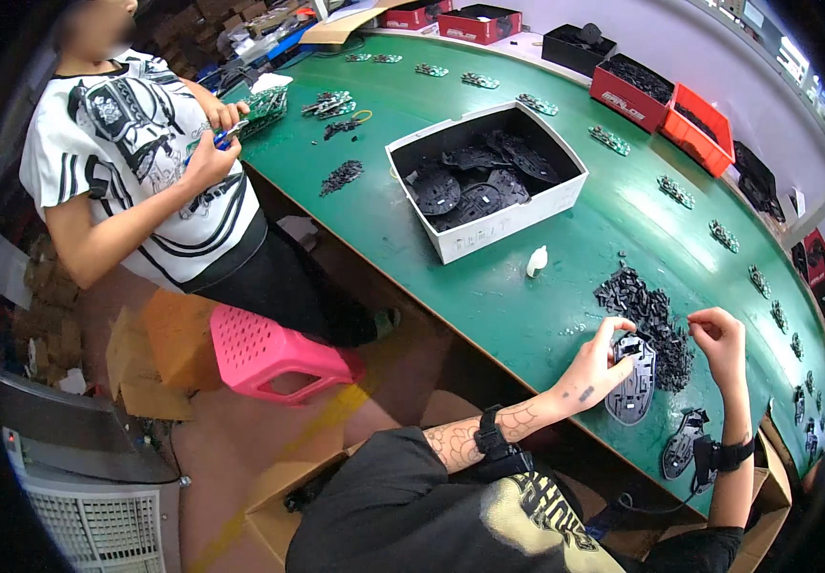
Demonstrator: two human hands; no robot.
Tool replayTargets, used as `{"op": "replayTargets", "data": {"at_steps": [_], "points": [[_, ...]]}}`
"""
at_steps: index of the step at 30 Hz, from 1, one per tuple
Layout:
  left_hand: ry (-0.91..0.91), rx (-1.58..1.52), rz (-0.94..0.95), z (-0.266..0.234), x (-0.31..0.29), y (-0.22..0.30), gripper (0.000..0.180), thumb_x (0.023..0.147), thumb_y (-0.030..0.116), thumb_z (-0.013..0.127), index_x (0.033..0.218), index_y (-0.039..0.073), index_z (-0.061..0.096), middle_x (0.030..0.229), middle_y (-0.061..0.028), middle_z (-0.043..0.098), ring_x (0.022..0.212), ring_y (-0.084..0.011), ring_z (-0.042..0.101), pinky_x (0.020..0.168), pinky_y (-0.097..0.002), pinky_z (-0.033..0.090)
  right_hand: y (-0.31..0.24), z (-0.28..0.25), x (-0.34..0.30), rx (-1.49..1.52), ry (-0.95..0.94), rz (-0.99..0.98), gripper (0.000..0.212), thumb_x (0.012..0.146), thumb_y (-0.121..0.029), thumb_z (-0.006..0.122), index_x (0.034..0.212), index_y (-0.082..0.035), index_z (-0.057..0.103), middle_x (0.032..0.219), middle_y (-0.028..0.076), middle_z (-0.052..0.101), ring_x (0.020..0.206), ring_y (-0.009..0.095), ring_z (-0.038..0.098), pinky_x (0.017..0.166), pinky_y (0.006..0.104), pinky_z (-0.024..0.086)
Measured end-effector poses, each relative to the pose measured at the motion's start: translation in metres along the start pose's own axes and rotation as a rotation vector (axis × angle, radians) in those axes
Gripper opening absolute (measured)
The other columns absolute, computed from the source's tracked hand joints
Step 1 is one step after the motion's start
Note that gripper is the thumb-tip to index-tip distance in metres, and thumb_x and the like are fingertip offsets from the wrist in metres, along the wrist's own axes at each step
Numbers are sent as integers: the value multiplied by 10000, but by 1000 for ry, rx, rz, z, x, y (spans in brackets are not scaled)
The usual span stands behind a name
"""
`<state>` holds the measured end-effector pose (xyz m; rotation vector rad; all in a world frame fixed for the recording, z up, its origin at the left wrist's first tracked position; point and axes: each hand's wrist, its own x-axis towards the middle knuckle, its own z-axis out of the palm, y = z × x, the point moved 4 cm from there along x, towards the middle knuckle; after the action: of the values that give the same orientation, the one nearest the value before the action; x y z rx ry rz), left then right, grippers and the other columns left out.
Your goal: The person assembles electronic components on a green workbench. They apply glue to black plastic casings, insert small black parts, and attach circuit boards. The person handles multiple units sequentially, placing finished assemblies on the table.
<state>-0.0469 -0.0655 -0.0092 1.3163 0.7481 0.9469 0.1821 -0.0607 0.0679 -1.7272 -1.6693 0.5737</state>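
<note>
My left hand (596,371) grips an oval dark grey plastic shell (630,393), shaped like a computer mouse base, with its ribbed inside facing up. Its lower end sits at or just over the green table. To the right, my right hand (721,342) is raised with thumb and fingertips pinched together; anything between them is too small to make out. Between and beyond my hands lies a pile of small black plastic pieces (656,310). A second dark shell (684,445) rests below my right hand, partly hidden by the wrist strap.
A white box (489,229) of black shells stands on the green table (374,210), with a small white bottle (537,262) nearby. Circuit boards (609,140) line the far side, before red bins (698,129). At left, a person (145,162) holds boards and a blue-handled tool near a pink stool (274,353).
</note>
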Motion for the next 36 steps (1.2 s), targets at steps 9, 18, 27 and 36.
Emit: {"op": "replayTargets", "data": {"at_steps": [9, 18, 27, 36], "points": [[58, -83, 101, 4, -1, -3, 500, 850, -25, 568, 1329, 11, 427, 1205, -89, 514, 1093, -143, 511, 927, -270, 441, -59, 44, -49, 293, -36, -29, 138, 723, -12, 722, 856, -2, 686, 1001, 113, 662, 954, 178, 621, 830, 291, 500], [19, -217, 123, 26, -7, 10, 540, 830, -64, 588, 1325, 18, 391, 1221, -91, 489, 1144, -165, 483, 1005, -296, 378, -29, 48, -63, 591, -6, 183, 176, 827, -14, 673, 968, -19, 568, 920, 18, 605, 901, 95, 589, 833, 243, 469], [-3, -184, 70, 31, -1, 10, 505, 834, -61, 583, 1303, 23, 418, 1168, -79, 495, 1093, -155, 493, 982, -294, 390, -15, 41, -68, 605, 44, 243, 138, 836, -20, 672, 954, -3, 603, 921, 36, 638, 859, 87, 607, 809, 244, 497], [31, -95, 111, 48, 4, 13, 507, 805, -50, 613, 1278, 15, 445, 1154, -69, 479, 1076, -162, 484, 985, -290, 371, -1, 31, -81, 644, 52, 228, 192, 823, -20, 675, 988, -7, 579, 962, 31, 582, 955, 110, 577, 844, 272, 487]]}}
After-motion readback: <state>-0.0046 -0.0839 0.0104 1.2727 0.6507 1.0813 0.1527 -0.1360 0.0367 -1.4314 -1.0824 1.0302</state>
